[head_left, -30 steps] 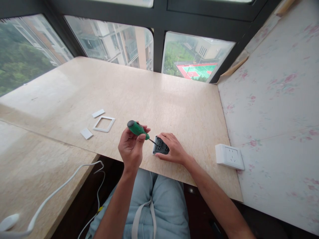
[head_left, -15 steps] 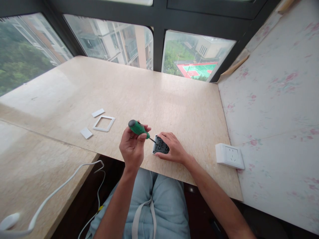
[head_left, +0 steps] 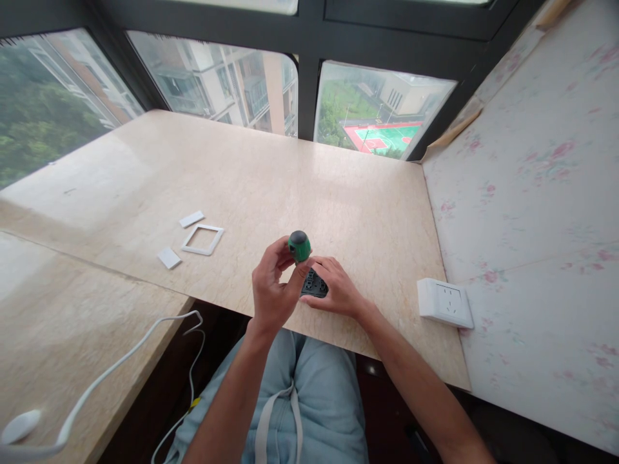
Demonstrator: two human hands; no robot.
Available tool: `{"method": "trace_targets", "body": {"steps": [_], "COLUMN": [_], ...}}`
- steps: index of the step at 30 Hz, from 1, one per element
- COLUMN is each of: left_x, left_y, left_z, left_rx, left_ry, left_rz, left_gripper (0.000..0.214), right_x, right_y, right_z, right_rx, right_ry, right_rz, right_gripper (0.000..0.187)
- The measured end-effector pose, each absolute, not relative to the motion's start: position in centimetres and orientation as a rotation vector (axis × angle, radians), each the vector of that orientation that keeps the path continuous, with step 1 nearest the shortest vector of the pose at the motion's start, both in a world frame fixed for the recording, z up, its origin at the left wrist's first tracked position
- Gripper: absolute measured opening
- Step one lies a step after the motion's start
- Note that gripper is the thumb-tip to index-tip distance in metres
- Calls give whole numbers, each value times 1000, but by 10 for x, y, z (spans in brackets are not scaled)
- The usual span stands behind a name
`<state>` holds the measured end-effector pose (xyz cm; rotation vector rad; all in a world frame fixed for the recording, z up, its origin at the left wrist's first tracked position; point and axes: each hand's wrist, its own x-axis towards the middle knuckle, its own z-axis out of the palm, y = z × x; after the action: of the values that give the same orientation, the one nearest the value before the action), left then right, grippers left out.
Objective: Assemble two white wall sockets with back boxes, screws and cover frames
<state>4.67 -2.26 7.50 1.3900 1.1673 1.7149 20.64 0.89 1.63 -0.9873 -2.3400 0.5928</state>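
Note:
My left hand (head_left: pixel 279 281) grips a green screwdriver (head_left: pixel 300 247) with a dark end cap, held nearly upright. Its shaft and tip are hidden behind the fingers. Just below and to the right lies a dark switch module (head_left: pixel 314 283) on the sill. My right hand (head_left: pixel 337 287) is closed round the module's right side, with thumb and fingers on opposite edges. To the left rest a white square frame (head_left: pixel 216 241) and two white cover pieces, one rectangular piece (head_left: pixel 192 219) behind it and one smaller piece (head_left: pixel 169 258) in front.
A white wall socket box (head_left: pixel 445 303) stands at the right against the flowered wall (head_left: pixel 532 258). Windows border the far side of the stone sill (head_left: pixel 251 174). A white cable (head_left: pixel 126 357) runs over the sill's front edge at lower left.
My left hand has moved right, and the screwdriver has swung from a slant to nearly upright over the module. My right hand and the module have stayed in place.

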Motion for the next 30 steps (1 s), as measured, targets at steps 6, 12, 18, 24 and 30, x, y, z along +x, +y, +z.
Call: {"method": "trace_targets", "body": {"steps": [6,12,18,24,30], "left_x": [48,56,63,62,61], "left_y": [-21,-7,3,7,15], "left_z": [79,77,77,87,97], "left_rx": [1389,1172,1153,1176,1037], "left_ry": [968,707,820,740,613], "left_rz": [1653,1658,1679,1525,1435], "left_gripper": [35,44,35,39,48], "right_x": [206,207,206,206,206], "right_y": [9,9,9,10,9], "right_z": [13,11,12,7,8], "right_rx": [-966,-957,-948,-936,-956], "right_ry": [-2324,-2317,-2322,-2308,-2304], "right_rz": [583,557,576,555,569], "right_gripper": [71,72,70,71,65]}}
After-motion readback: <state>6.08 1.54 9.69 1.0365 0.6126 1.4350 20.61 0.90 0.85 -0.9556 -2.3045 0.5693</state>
